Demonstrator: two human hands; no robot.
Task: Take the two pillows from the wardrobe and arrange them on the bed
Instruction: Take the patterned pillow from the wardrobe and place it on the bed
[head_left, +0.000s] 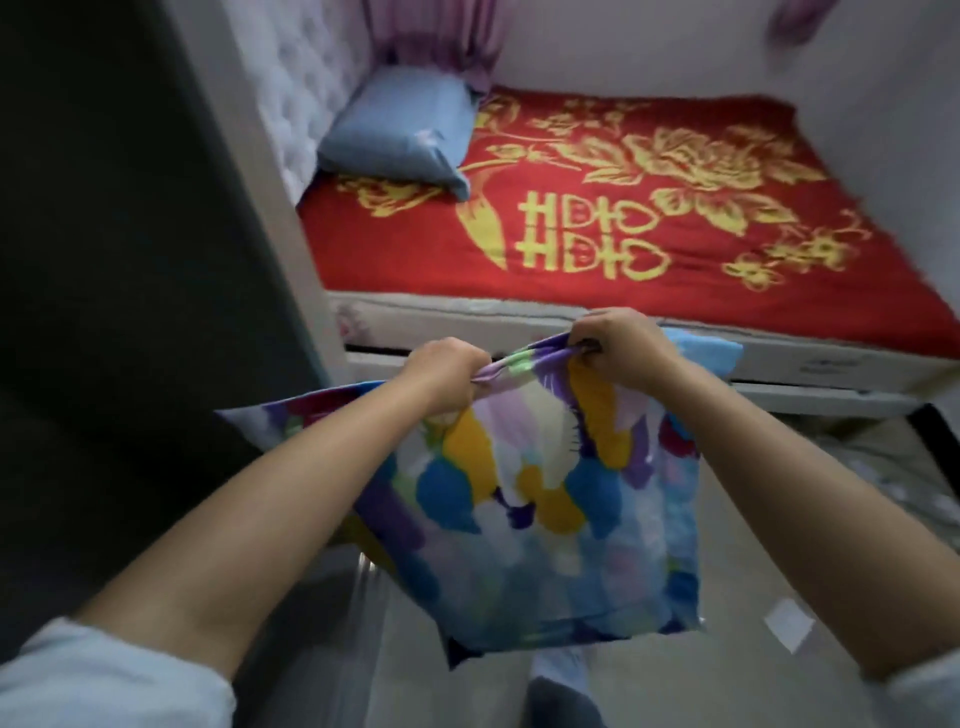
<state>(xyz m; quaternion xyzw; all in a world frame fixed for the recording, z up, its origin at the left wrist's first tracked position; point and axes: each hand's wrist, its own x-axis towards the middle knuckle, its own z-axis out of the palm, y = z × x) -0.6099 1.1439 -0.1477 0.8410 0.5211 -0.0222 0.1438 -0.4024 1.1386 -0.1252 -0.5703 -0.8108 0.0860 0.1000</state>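
Note:
A multicoloured pillow (550, 519) with blue, yellow and purple patches hangs in front of me above the floor. My left hand (447, 371) and my right hand (613, 340) both grip its bunched top edge, close together. Ahead stands the bed (727, 249) under a red cover with gold flowers. A plain blue pillow (400, 130) lies at the bed's far left corner, leaning on the padded white headboard (301, 98).
A dark wardrobe panel (119, 260) fills the left side. The bed's pale base (571, 317) runs just beyond my hands. Purple curtains (436, 36) hang behind the bed. Grey floor (779, 545) lies below, with a small white scrap (789, 623) on it.

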